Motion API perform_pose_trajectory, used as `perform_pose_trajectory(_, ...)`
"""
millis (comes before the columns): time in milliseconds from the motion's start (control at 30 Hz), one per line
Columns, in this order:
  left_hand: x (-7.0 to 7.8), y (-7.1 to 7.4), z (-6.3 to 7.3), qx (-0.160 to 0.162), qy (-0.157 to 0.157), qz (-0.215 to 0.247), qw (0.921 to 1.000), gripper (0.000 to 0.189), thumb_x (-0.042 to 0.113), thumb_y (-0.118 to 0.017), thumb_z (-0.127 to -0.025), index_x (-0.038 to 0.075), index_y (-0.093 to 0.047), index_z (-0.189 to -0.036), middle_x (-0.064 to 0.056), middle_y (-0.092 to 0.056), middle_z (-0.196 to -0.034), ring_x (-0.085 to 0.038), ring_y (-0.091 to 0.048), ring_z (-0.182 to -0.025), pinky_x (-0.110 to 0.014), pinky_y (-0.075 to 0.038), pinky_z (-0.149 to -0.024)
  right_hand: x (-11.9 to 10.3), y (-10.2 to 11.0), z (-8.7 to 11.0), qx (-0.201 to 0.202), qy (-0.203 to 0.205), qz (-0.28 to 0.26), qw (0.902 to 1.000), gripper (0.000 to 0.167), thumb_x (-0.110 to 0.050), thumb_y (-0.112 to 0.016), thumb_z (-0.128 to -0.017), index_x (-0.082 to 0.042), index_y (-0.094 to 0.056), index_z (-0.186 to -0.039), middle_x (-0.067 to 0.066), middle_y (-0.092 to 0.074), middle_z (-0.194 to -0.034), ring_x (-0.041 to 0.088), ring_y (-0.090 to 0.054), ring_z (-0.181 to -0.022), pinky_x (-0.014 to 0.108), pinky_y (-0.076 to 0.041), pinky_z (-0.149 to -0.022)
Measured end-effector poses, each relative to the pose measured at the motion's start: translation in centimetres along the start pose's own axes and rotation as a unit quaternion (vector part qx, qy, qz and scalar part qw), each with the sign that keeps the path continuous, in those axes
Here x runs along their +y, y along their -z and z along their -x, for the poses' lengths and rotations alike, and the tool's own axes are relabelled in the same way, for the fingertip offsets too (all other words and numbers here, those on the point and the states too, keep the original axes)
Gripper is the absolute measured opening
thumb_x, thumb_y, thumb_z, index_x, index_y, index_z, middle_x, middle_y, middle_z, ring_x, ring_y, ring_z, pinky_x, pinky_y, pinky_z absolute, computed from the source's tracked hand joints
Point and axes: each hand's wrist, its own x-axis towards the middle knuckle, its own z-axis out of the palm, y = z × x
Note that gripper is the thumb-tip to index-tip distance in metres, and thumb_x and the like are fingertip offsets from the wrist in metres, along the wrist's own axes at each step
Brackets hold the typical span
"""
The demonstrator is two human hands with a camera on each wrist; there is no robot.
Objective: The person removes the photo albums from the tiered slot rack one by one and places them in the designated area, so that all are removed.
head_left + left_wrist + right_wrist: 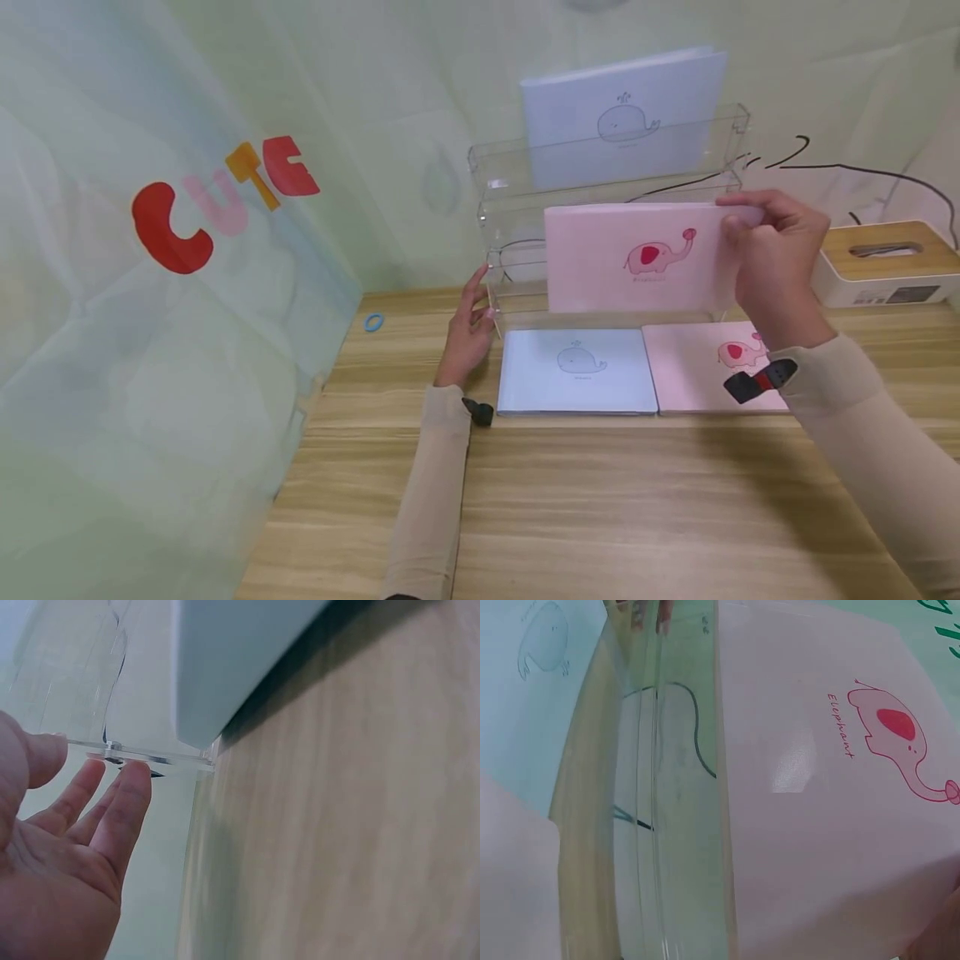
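Note:
A pink elephant notebook (592, 258) stands upright before the lower part of a clear acrylic rack (498, 158). My right hand (783, 242) pinches its upper right corner, index finger along the top edge and thumb on the front cover. In the right wrist view the elephant cover (780, 847) fills the right side. My left hand (468, 337) touches the rack's left side; the left wrist view shows its fingers (124, 817) extended, tips at the clear side panel. A blue whale notebook (555, 125) leans on the upper tier.
Flat on the wooden table (585, 508), before the rack, lie another blue whale notebook (532, 375) and a pink elephant one (682, 375), the latter partly covered by my right wrist. A wood-topped tissue box (855, 283) stands right. A blue ring (373, 316) lies left. Black cable (862, 167) runs behind.

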Motion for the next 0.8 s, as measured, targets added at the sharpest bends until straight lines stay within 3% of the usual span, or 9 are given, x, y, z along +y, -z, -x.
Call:
perform_pose_trajectory(200, 0.0, 0.2, 0.0, 0.0, -0.004, -0.001, 1.0, 0.084, 0.005, -0.051, -0.11, 0.069, -0.026, -0.158, -0.017, -0.052, -0.157, -0.04, -0.065, -0.136, -0.056, -0.058, -0.108, 0.5, -0.1, 1.1, 0.009, -0.02, -0.019, 0.9996, 0.034, 0.003, -0.058, -0.101, -0.01, -0.084, -0.118, -0.007, -0.071, -0.121, 0.015, -0.058, -0.129, 0.041, -0.054, -0.117)
perform_pose_trajectory(367, 0.1, 0.2, 0.0, 0.001, -0.005, -0.001, 1.0, 0.083, 0.005, -0.051, -0.11, 0.069, -0.026, -0.158, -0.018, -0.051, -0.158, -0.042, -0.064, -0.137, -0.057, -0.058, -0.107, 0.6, 0.1, 2.1, 0.01, -0.056, 0.001, 0.9984, 0.029, -0.005, -0.064, -0.103, -0.015, -0.083, -0.122, -0.011, -0.067, -0.132, 0.015, -0.056, -0.135, 0.047, -0.051, -0.119)
perform_pose_trajectory(533, 0.1, 0.0, 0.1, 0.0, 0.002, -0.001, 1.0, 0.084, 0.005, -0.051, -0.11, 0.07, -0.026, -0.157, -0.017, -0.05, -0.159, -0.041, -0.063, -0.139, -0.056, -0.057, -0.109, 1.0, 0.4, 2.8, 0.001, -0.095, 0.006, 0.9954, 0.03, -0.009, -0.065, -0.104, -0.018, -0.081, -0.128, -0.012, -0.062, -0.146, 0.01, -0.046, -0.148, 0.04, -0.049, -0.121)
perform_pose_trajectory(667, 0.3, 0.0, 0.2, 0.0, 0.006, 0.0, 1.0, 0.084, 0.005, -0.051, -0.11, 0.071, -0.026, -0.156, -0.017, -0.05, -0.159, -0.041, -0.062, -0.14, -0.056, -0.057, -0.111, 1.5, 0.7, 3.4, -0.011, -0.111, 0.001, 0.9938, 0.032, -0.009, -0.062, -0.105, -0.017, -0.079, -0.131, -0.013, -0.056, -0.158, 0.009, -0.039, -0.157, 0.042, -0.044, -0.124)
perform_pose_trajectory(800, 0.3, 0.0, 0.2, 0.0, 0.007, 0.002, 1.0, 0.084, 0.005, -0.051, -0.11, 0.07, -0.027, -0.157, -0.017, -0.05, -0.159, -0.04, -0.062, -0.14, -0.056, -0.057, -0.111, 2.0, 0.8, 4.0, -0.017, -0.125, 0.011, 0.9919, 0.033, -0.01, -0.061, -0.106, -0.018, -0.078, -0.133, -0.014, -0.054, -0.158, 0.011, -0.036, -0.157, 0.045, -0.043, -0.125)
